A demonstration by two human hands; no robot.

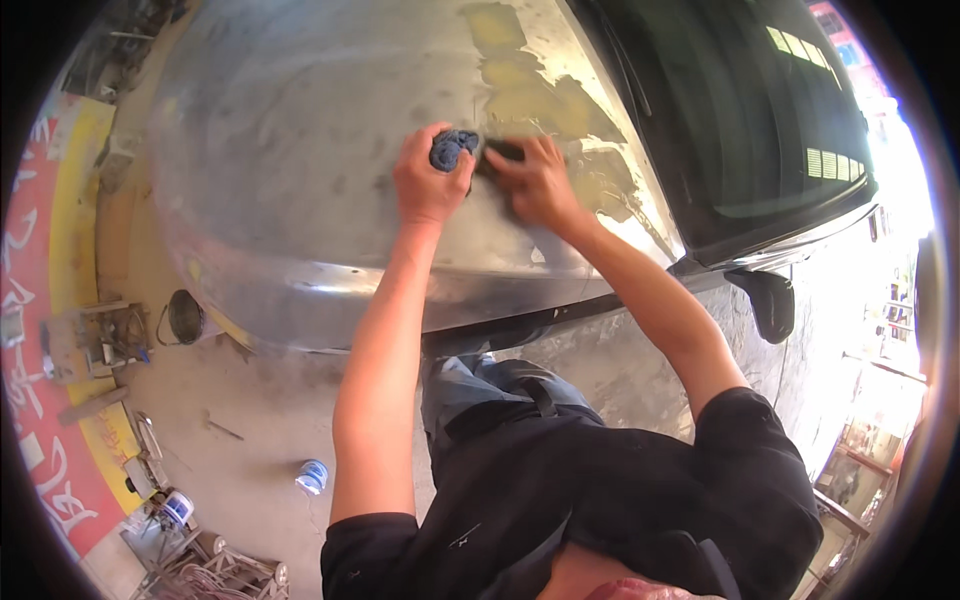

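My left hand (424, 190) is closed around a bunched dark blue cloth (453, 148) above or on the bare metal car hood (300, 120). Just to its right, my right hand (543, 185) is smeared by motion, with its fingers bent over a dark flat object (505, 151) against the hood. What kind of object that is, I cannot make out. Yellowish filler patches (550, 105) with ragged edges run along the hood's windshield side, beyond and beside my right hand.
The dark windshield (740, 110) and side mirror (765, 305) are to the right. On the floor at left are a dark bucket (183, 318), a blue-and-white container (312, 477), a white tub (177, 508) and metal scrap (225, 575). A red and yellow banner (50, 400) lies along the left edge.
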